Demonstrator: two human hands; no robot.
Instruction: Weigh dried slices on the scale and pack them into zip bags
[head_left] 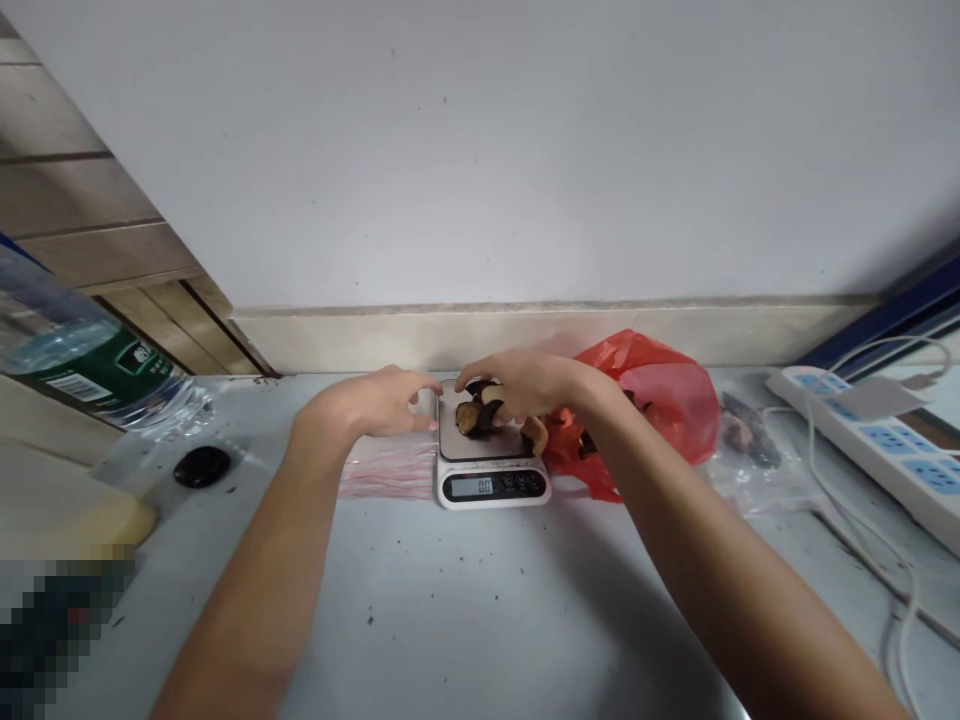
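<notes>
I have the left hand (386, 402) at the left side of a small white scale (448, 440). Its fingers are open, with a gap between thumb and fingers, and I see nothing in them. I have the right hand (529, 387) over the scale. Its fingers bend down around some dark brown lumps (466, 418) on the flat top, but I can't tell if they pinch one. A bent tan piece (535, 437) lies at the right edge of the scale. The little screen (484, 487) shows zeros.

Flat clear bags with pink stripes (386, 478) lie just left of the scale. On its right, I see a red bag (675, 400) behind the right arm, then a clear bag with dark bits (750, 440). A white power strip (892, 440) sits farther right.
</notes>
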